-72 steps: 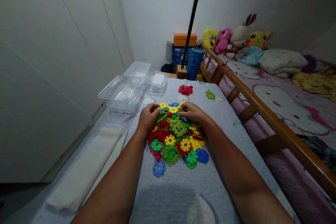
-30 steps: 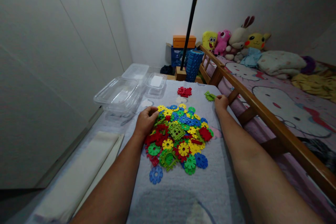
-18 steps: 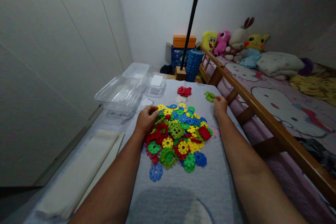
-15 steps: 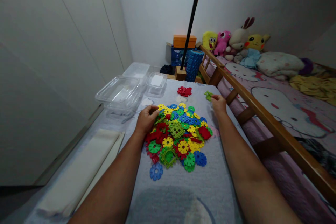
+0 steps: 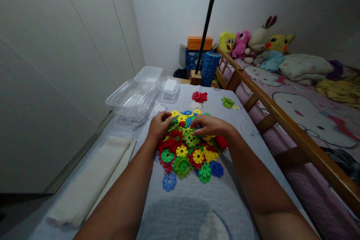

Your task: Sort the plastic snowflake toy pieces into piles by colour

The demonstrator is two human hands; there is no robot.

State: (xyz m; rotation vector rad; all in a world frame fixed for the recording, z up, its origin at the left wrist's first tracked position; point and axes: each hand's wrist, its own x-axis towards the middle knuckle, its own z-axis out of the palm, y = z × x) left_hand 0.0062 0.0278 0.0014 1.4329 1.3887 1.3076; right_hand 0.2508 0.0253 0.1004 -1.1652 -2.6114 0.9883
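Note:
A heap of flat plastic gear and grid pieces (image 5: 188, 146), red, yellow, green and blue, lies on the pale blue cloth (image 5: 197, 206). My left hand (image 5: 159, 126) rests curled on the heap's left edge, its fingers bent onto the pieces. My right hand (image 5: 209, 125) lies over the heap's far side, fingers curled down among the pieces; what they hold is hidden. A small red group (image 5: 199, 96) and a small green group (image 5: 227, 102) lie apart, farther away.
Clear plastic tubs (image 5: 132, 99) and a smaller tub (image 5: 169, 86) stand at the far left. A folded white cloth (image 5: 92, 180) lies at the near left. A wooden bed rail (image 5: 281, 114) runs along the right. A black pole (image 5: 206, 22) rises behind.
My right hand has come back from the green group near the bed rail to the far side of the heap. My left hand has stayed on the heap's left edge.

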